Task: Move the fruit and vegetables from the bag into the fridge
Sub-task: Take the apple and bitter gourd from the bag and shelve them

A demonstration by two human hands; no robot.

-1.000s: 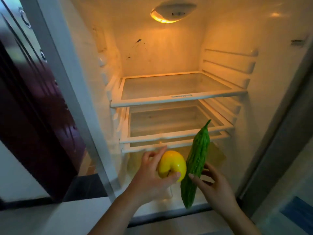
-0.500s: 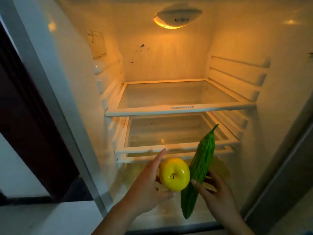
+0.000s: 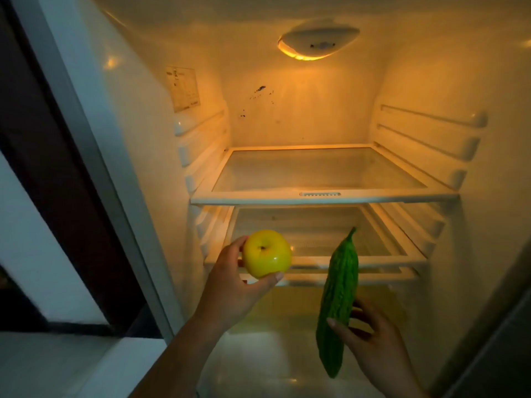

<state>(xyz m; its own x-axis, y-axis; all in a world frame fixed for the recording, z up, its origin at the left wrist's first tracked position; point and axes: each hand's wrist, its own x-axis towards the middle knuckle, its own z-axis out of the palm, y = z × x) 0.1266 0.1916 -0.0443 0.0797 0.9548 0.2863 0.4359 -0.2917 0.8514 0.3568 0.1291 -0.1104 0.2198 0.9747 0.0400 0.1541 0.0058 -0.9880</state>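
Note:
The fridge stands open in front of me, lit from inside. My left hand (image 3: pixel 232 291) grips a yellow apple (image 3: pixel 266 253) and holds it up in front of the left end of the lower glass shelf (image 3: pixel 382 258). My right hand (image 3: pixel 376 343) holds a bumpy green bitter gourd (image 3: pixel 339 300) upright by its lower half, its tip pointing up toward that same shelf. Both items are outside the shelves, in the air. The upper glass shelf (image 3: pixel 321 196) has nothing on it. No bag is in view.
A lamp (image 3: pixel 317 43) glows on the fridge ceiling. Ribbed shelf rails (image 3: pixel 431 133) line both side walls. A sticker (image 3: pixel 183 89) sits on the left wall. The fridge's left frame (image 3: pixel 86 156) and a dark doorway lie to the left.
Both hands have risen and moved apart: the apple went up and left, the gourd right. My head has tilted up and closer, showing more of the fridge interior.

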